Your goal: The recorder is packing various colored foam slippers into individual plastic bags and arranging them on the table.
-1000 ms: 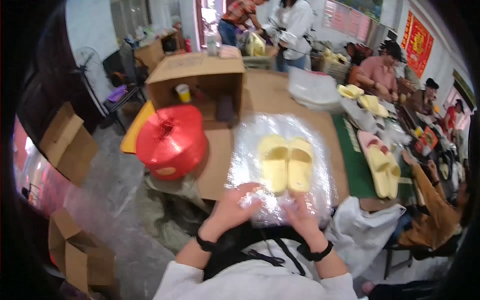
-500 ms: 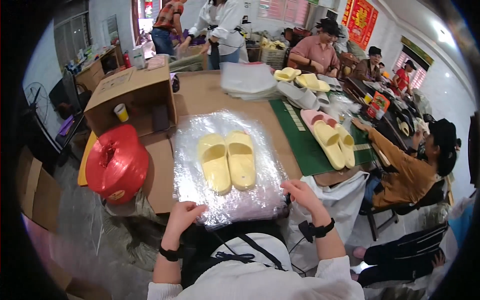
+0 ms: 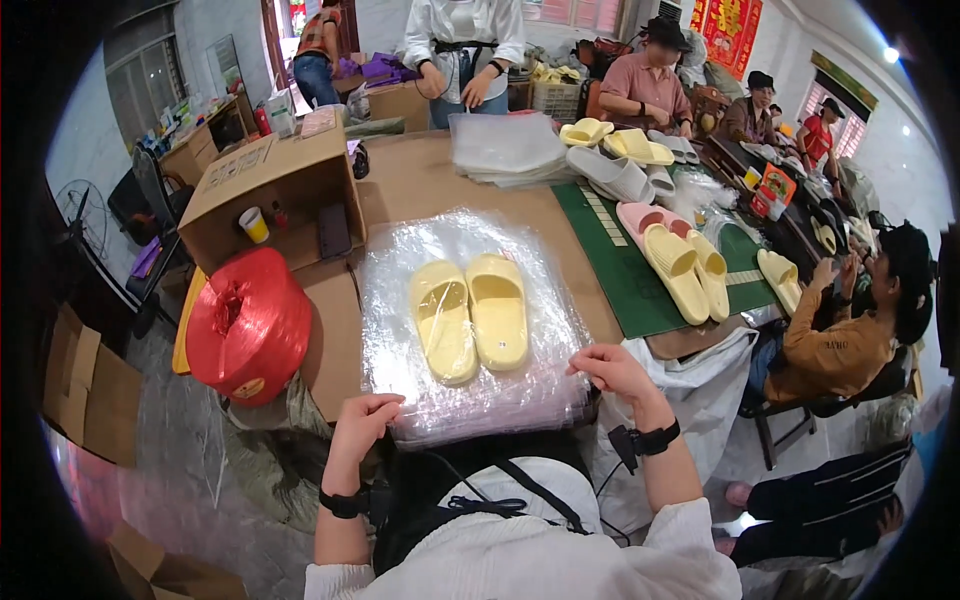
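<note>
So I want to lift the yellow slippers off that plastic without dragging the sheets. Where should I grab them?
Probably pinch the pair of yellow slippers together from above, across the inner walls where they lie side by side, soles down, on the stack of clear plastic bags. The right hand is nearest; the left hand rests at the stack's near edge.

The left hand (image 3: 362, 418) and the right hand (image 3: 610, 368), held close together at the middle of the near edge of the clear plastic bag stack (image 3: 470, 330) a second ago, have been drawn apart and are now placed at its near left and near right corners. The right hand is seen slightly farther up the bag's edge than half a second ago. The pair of yellow slippers (image 3: 470, 318) atop the plastic is now seen nearer the view's middle, the head having been turned rightward.
</note>
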{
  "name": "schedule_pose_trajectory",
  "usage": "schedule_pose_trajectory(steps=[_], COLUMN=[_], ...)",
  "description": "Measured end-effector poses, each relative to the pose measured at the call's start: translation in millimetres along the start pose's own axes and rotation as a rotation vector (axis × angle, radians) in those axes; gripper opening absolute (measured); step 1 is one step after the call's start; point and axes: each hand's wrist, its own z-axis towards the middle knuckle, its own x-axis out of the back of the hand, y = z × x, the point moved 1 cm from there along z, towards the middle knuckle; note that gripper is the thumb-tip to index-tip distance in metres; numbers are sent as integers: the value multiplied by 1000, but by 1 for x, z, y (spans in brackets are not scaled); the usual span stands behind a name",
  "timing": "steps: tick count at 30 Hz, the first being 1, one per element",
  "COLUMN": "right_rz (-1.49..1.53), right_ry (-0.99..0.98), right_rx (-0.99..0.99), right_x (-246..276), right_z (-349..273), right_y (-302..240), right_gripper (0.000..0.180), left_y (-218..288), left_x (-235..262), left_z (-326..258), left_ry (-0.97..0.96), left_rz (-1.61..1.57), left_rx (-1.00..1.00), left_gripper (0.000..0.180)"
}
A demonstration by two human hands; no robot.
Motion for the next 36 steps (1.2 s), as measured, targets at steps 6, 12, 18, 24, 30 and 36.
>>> schedule_pose_trajectory(steps=[6, 12, 18, 24, 30, 36], right_rz=[224, 363, 49, -645, -712, -1051], right_ry=[143, 198, 201, 465, 519, 239], right_rx=[157, 517, 594, 822, 927, 913], right_x=[-3, -8, -15, -28, -98, -152], right_z=[6, 28, 51, 25, 13, 55], right_y=[-7, 2, 68, 46, -11, 25], right_gripper=[16, 14, 7, 21, 46, 60], left_y=[33, 23, -34, -2, 52, -4], left_x=[-9, -18, -9, -8, -59, -90], left_z=[-1, 21, 22, 0, 4, 46], left_ry=[110, 295, 130, 247, 212, 113], left_rz=[-197, 12, 574, 687, 942, 1062], left_rx=[-65, -726, -759, -681, -791, -735], left_gripper=[16, 15, 19, 48, 62, 68])
